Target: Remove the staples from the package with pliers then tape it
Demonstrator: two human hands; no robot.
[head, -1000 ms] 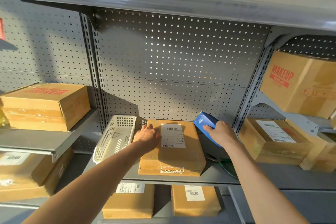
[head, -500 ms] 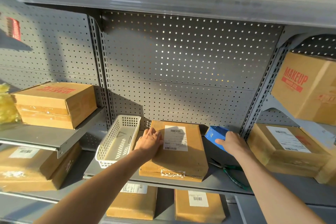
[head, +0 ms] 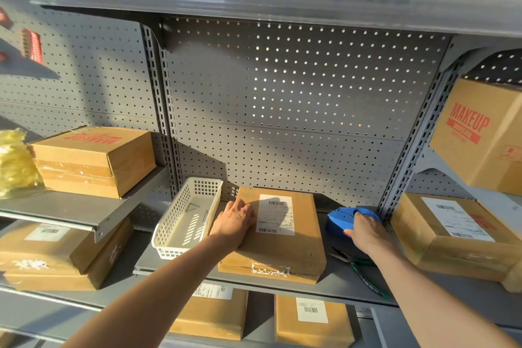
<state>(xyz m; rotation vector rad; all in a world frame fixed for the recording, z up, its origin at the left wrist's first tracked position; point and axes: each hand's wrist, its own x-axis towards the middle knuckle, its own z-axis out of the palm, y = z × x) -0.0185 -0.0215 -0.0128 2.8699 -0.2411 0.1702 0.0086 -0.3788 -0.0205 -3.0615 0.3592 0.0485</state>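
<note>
Nearest me, the pliers lie on the grey shelf, just right of the package and partly under my right forearm. My left hand rests with relaxed fingers on the package's left edge beside the white basket, its grip closed on nothing. Farther back, my right hand curls its grip over the blue tape dispenser, which sits on the shelf by the pegboard.
</note>
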